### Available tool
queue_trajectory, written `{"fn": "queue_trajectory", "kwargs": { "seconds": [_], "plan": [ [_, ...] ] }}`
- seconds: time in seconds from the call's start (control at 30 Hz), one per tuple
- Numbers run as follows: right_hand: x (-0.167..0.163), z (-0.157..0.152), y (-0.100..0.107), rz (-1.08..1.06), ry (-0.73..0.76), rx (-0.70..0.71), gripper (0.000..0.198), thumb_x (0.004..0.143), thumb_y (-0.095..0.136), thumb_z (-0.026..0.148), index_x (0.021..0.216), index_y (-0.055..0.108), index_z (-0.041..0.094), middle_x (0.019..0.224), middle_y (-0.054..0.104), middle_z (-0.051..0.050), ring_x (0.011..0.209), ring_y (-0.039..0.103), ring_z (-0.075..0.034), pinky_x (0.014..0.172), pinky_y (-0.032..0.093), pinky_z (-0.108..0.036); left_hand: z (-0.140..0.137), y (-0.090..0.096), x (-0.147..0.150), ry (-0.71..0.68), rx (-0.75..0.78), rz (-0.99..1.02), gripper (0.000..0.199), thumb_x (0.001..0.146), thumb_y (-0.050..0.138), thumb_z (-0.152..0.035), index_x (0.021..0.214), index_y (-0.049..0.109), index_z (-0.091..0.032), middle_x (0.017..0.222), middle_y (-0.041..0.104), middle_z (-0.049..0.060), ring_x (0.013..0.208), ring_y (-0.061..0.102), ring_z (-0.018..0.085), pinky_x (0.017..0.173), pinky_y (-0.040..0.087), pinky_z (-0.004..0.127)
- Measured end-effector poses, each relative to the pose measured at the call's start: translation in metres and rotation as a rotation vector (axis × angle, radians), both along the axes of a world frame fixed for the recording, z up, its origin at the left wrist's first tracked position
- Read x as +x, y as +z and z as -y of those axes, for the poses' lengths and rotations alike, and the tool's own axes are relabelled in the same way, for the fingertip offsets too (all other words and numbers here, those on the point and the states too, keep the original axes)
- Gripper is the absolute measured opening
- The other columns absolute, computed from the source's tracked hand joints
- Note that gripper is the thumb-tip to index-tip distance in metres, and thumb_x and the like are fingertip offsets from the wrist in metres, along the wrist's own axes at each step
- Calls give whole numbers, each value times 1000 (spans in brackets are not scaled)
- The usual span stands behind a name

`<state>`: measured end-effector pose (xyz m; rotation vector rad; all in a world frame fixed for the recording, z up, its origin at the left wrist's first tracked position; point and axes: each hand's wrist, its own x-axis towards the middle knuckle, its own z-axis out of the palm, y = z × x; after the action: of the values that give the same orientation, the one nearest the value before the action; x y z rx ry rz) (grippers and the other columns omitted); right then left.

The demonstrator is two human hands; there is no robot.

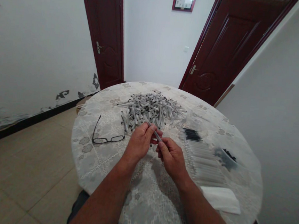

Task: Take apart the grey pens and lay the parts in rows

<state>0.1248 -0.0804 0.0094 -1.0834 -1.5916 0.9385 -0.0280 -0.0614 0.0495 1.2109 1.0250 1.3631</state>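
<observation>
Both hands met at centre frame, above the near part of a round table (103,163) covered in a pale lace-patterned cloth. Left hand (139,142) was curled, fingers and thumb pinched on the upper end of a slim grey pen barrel (157,135). Right hand (171,157) was closed on the lower end of the same barrel. The barrel ran slantwise between the two hands, held clear of the cloth.

Just above the hands in the frame lay a heap of grey barrels (152,110), near the left fingertips. Black-rimmed glasses (105,136) lay left of the left hand, apart from it. Right of the right hand: a row of clear tubes (205,164), dark-tipped at the top. A white folded cloth (221,199) lay at lower right.
</observation>
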Motion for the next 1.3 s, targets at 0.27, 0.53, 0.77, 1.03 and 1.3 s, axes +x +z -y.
{"fn": "queue_trajectory", "kwargs": {
  "seconds": [0.27,0.53,0.77,1.03,1.3],
  "plan": [
    [-2,2,-2,-36,8,5,27,101,54,44,102,68,21,76,66,0,58,59,-12,53,46,-22,1,0,-2,-27,-15,29,35,95,61,-53,91,61,-18,98,78,12,78,76,23,64,63,34],
    [-5,3,-1,16,-6,9,26,102,55,42,100,69,20,75,67,0,60,60,-12,54,48,-22,1,3,-6,-62,19,-50,33,96,60,-51,90,60,-18,98,78,12,79,76,23,65,62,33],
    [-8,5,0,-88,-73,5,31,101,55,45,110,70,19,78,68,-2,60,61,-13,52,50,-23,6,2,8,38,11,64,35,97,57,-53,93,59,-19,101,78,12,82,76,23,69,62,33],
    [-7,9,4,-73,-53,7,29,100,55,44,108,70,21,78,68,-1,59,61,-13,52,51,-23,7,7,-1,45,4,51,35,95,60,-54,91,60,-19,97,79,12,76,75,22,65,62,33],
    [-9,9,4,-22,-101,30,28,101,55,43,105,70,20,76,68,-1,58,61,-13,53,50,-23,7,6,1,67,17,45,37,97,57,-56,94,58,-19,95,79,11,74,75,20,64,61,31]
  ]
}}
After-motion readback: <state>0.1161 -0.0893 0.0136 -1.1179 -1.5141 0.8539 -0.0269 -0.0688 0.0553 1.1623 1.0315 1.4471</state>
